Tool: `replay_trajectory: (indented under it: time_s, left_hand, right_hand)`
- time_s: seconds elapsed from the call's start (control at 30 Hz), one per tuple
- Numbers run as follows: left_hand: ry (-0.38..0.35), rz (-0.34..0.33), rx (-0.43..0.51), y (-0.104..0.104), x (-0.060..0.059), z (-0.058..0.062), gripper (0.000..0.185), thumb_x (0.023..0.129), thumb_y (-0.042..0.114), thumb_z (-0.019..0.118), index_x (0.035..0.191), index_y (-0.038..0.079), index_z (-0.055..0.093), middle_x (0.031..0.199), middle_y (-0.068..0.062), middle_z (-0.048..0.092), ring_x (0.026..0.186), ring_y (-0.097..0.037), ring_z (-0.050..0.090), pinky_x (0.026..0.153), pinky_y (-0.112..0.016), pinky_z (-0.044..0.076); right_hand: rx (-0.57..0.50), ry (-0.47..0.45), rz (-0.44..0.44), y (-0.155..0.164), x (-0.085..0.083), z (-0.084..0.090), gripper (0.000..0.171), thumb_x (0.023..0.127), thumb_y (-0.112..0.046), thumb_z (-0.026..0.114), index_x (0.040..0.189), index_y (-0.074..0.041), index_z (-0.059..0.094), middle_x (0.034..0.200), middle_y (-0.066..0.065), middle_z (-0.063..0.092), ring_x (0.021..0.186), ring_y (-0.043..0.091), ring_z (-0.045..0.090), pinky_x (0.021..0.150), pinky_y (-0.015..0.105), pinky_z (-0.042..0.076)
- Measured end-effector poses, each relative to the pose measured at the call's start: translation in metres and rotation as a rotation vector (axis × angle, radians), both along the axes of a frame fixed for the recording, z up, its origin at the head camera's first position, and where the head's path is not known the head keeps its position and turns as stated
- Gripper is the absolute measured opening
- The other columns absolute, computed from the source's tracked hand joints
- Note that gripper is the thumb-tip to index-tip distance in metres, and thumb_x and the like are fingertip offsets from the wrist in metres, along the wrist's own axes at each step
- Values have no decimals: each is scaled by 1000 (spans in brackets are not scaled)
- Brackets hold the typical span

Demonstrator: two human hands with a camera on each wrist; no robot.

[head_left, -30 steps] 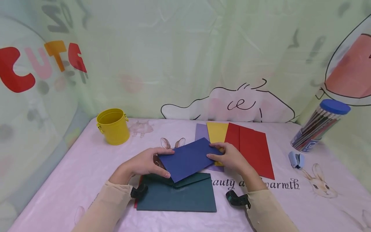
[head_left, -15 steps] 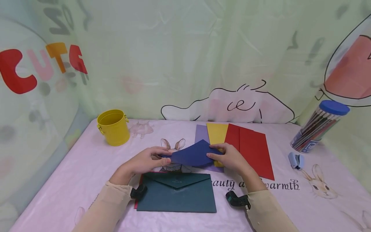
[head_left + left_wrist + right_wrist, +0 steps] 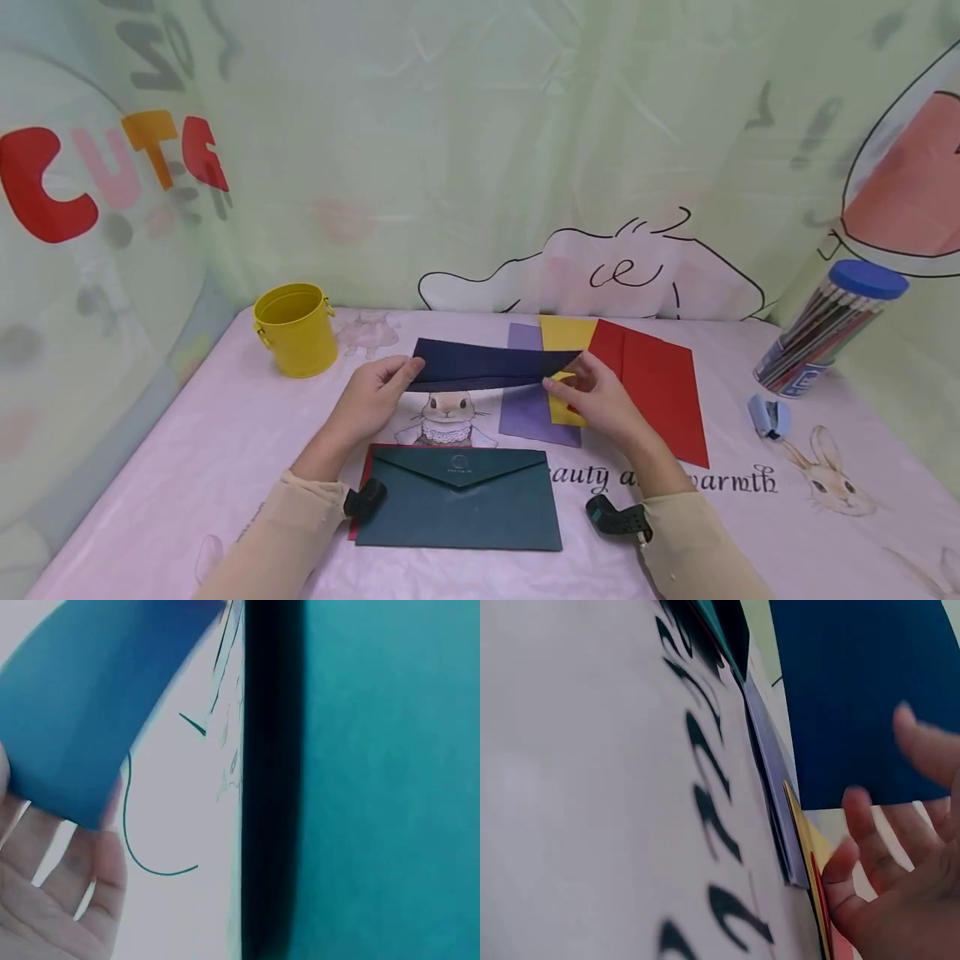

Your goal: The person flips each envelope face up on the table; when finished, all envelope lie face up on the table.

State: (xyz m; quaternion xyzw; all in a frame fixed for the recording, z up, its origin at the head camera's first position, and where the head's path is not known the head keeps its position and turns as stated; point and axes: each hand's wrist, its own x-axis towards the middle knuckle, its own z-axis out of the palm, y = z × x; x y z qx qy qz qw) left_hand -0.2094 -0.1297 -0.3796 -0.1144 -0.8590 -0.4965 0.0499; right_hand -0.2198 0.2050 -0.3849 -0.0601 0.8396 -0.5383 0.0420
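Observation:
A dark blue envelope hangs flat above the table, held at both ends. My left hand pinches its left end and my right hand pinches its right end. The left wrist view shows the blue envelope over my fingers. In the right wrist view the blue envelope lies beyond my fingertips. A dark green envelope lies closed on the table near me, on top of a red one. Purple, yellow and red sheets lie fanned under my right hand.
A yellow bucket stands at the back left. A clear tube of pencils with a blue lid leans at the right, with a small blue stapler beside it. The table wears a pink rabbit-print cloth; a printed curtain hangs behind.
Both hands have lifted the blue envelope off the green one and carried it away from me, turning it from tilted to nearly edge-on. The green envelope now lies fully uncovered.

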Motion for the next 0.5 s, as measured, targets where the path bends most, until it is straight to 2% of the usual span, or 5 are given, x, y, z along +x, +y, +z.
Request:
replay_trajectory:
  time_s: [0.07, 0.1, 0.2, 0.33, 0.5]
  left_hand:
    - [82, 3, 18, 1, 0, 0, 34, 104, 39, 56, 114, 9, 68, 83, -3, 64, 89, -23, 61, 82, -40, 49]
    - [116, -1, 34, 1, 0, -1, 31, 104, 34, 57, 124, 11, 64, 80, -2, 63, 84, -22, 60, 79, -40, 49]
    - [140, -10, 107, 2, 0, 0, 55, 103, 23, 61, 153, 21, 39, 102, -8, 71, 87, -24, 69, 86, -46, 53]
    - [102, -22, 165, 2, 1, 1, 52, 102, 18, 61, 150, 29, 45, 113, -10, 64, 87, -23, 72, 83, -44, 56]
    - [14, -24, 179, 0, 3, 4, 41, 99, 17, 65, 139, 23, 59, 123, -11, 56, 85, -23, 70, 78, -40, 58]
  right_hand:
    - [-14, 25, -24, 0, 0, -1, 55, 97, -32, 69, 143, -12, 47, 124, 14, 65, 114, 32, 60, 92, 43, 52]
    - [-23, 33, -36, 0, -1, -2, 55, 98, -31, 68, 145, -13, 45, 119, 13, 67, 109, 31, 61, 92, 41, 52]
    - [-44, 66, -53, 0, -2, -2, 64, 99, -27, 66, 154, -18, 36, 108, 13, 68, 102, 28, 62, 88, 32, 53]
    - [-96, 83, -43, 0, -4, -2, 71, 99, -24, 66, 160, -29, 29, 106, 14, 67, 106, 26, 61, 83, 25, 53]
    - [-95, 69, -27, -1, -2, 0, 70, 98, -21, 68, 158, -28, 34, 107, 15, 67, 108, 29, 62, 86, 30, 54]
